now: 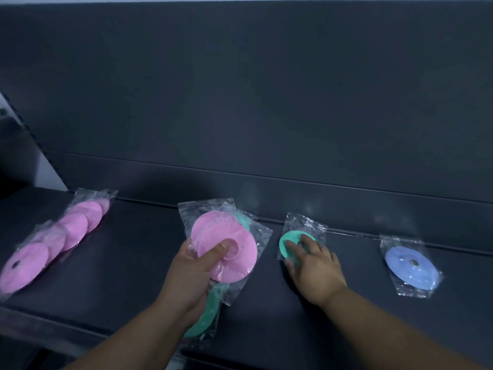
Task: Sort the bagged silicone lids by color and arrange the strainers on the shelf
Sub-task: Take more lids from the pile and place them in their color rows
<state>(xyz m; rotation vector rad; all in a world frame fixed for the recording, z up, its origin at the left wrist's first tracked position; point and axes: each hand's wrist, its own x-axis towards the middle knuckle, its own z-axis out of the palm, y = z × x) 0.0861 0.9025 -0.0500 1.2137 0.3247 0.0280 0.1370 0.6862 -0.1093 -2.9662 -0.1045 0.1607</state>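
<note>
While the left hand [192, 273] clutches crinkly bagged pink discs [234, 236], the right hand [317, 268] rests flat-fingered on a green lid [286, 243].

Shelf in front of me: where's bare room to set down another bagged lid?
Widest bare patch of shelf: between the pink row and the stack in the left hand. A narrower one lies between the green lid under the right hand and the blue lid. The left end is crowded.

We count one blue bagged lid [410, 265] far right, one green bagged lid [287, 243] lying alone on the shelf [133, 252], and a middle stack [229, 236] showing two pink and at least two green. The left pink row [72, 231] is blurred; roughly five.
</note>
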